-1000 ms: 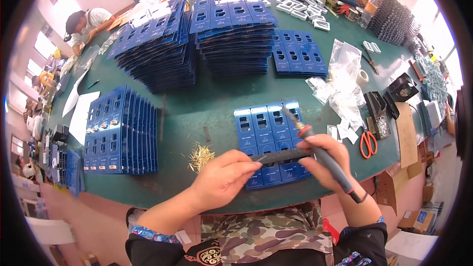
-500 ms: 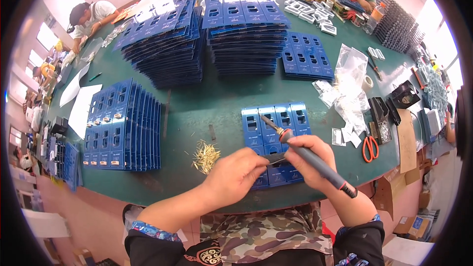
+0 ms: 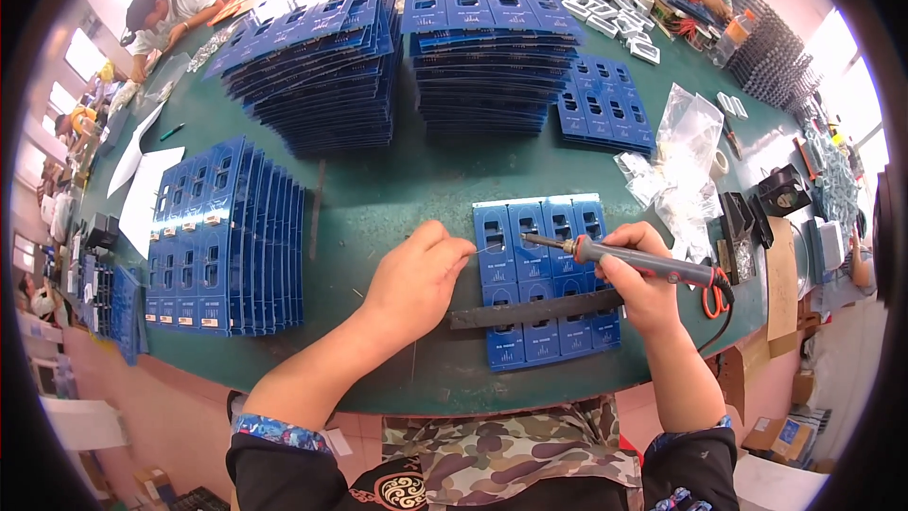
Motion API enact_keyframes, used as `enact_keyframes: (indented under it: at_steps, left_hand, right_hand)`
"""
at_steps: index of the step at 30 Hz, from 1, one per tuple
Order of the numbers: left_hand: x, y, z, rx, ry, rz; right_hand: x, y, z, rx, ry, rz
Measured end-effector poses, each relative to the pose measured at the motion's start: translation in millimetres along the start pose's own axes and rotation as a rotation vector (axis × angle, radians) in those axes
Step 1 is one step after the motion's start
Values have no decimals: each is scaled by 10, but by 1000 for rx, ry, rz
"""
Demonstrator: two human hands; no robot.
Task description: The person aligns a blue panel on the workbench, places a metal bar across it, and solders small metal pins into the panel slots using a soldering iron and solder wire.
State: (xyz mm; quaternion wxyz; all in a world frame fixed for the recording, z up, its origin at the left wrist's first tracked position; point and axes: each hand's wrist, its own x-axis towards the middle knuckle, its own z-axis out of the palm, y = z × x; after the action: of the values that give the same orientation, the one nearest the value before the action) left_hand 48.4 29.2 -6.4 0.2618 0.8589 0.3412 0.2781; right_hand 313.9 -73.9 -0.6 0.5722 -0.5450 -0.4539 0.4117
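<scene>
A blue circuit board panel [image 3: 505, 270] with rows of cut-outs lies on the green table in front of me. My right hand [image 3: 646, 289] grips a grey soldering iron [image 3: 689, 271], its tip pointing left over the panel's upper row. At the panel's upper left, my left hand [image 3: 412, 279] pinches a thin solder wire [image 3: 488, 249] that reaches toward the iron's tip. Whether wire and tip touch is too small to tell. Across the lower part of the panel lies a dark flat strip [image 3: 532, 310], its left end sticking out past the edge.
Two tall stacks of blue panels [image 3: 492, 76] stand at the back, with a lower stack [image 3: 605, 104] beside them. Upright panels [image 3: 222, 246] stand at left. Plastic bags [image 3: 683, 151] and orange scissors [image 3: 716, 301] lie at right. Co-workers [image 3: 175, 14] sit across the table.
My hands have drawn apart. The dark strip they held now lies across the panel. The iron has swung to point left, and my left hand now covers the spot of the brass pin pile.
</scene>
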Motion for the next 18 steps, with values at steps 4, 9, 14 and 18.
enact_keyframes:
  at_steps: [4, 9, 14, 18]
  left_hand:
    - [31, -15, 36, 23, 6, 37]
    - [30, -39, 69, 22, -1, 55]
    - [23, -59, 82, 38, 0, 60]
    - [29, -55, 76, 23, 9, 64]
  right_hand:
    - [43, 75, 31, -165, 22, -96]
    - [63, 75, 61, -248, 21, -135]
    - [69, 66, 68, -307, -3, -176]
    - [73, 69, 63, -325, -8, -192]
